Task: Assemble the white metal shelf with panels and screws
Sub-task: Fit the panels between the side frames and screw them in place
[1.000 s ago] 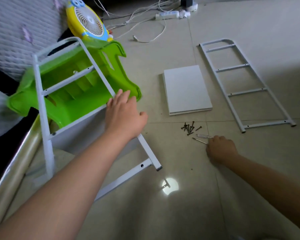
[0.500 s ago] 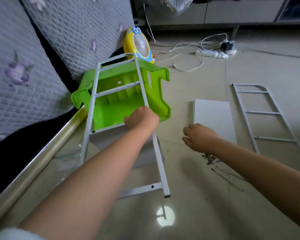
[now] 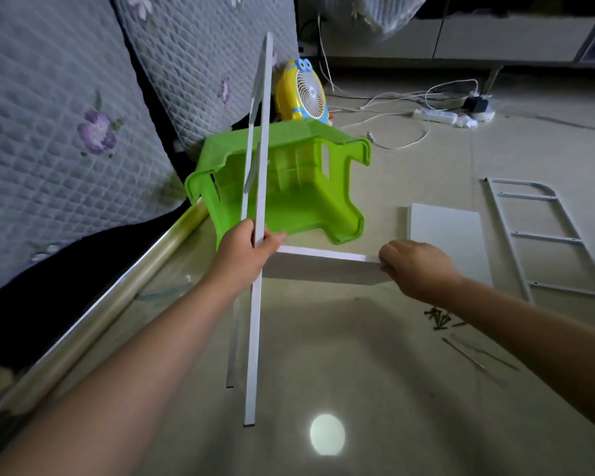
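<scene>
1. The left hand grips the upright white metal side frame, standing on the tiled floor.
2. The right hand pinches the attached white shelf panel.
3. A green plastic stool lies tipped just behind.
4. Right: spare white panel, second ladder-like frame, dark screws.

Frame upright at centre, parts spread to its right

The frame stands on the floor, a panel jutting from it to the right — left hand on the frame, right hand at the panel's far end. Behind: stool, then fan. Right: second panel, second frame; nearer, screws and a screwdriver — sofa far left.
</scene>
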A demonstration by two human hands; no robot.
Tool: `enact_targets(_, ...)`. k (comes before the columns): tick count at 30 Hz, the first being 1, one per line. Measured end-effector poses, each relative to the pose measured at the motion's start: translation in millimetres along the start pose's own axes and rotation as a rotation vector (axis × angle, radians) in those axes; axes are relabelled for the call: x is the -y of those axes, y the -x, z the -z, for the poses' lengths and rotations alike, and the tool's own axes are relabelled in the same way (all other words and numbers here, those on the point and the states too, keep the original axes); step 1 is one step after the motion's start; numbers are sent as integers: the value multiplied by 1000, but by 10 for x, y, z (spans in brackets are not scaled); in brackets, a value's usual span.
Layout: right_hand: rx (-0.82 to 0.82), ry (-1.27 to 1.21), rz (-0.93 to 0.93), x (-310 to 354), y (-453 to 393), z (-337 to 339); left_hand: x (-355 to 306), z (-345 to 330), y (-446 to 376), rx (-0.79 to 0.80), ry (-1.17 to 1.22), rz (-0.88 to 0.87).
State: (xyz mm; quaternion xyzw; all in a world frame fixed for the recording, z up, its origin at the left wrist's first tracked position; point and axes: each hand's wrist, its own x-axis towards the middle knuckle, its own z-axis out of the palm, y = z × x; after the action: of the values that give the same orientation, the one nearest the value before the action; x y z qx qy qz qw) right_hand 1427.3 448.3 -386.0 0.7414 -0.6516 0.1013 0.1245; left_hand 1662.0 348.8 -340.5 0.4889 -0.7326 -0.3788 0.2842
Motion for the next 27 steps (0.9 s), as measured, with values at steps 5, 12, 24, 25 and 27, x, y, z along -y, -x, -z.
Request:
enact_targets(5, -113, 6, 114, -53, 140, 117, 140, -39, 74, 32, -30, 40)
enact_targets(12, -128, 41, 233, -25, 310, 489, 25, -100, 163, 10, -568, -4)
enact_targets(24, -74, 142, 294, 34, 457, 618, -152, -577, 434, 201, -1003, -656)
enact_targets(25, -39, 128, 269, 40, 449, 663, -116, -561, 431, 176, -988, -721)
enact_targets(27, 84, 148, 127, -28, 482, 810, -32, -569, 436, 111, -939, -771)
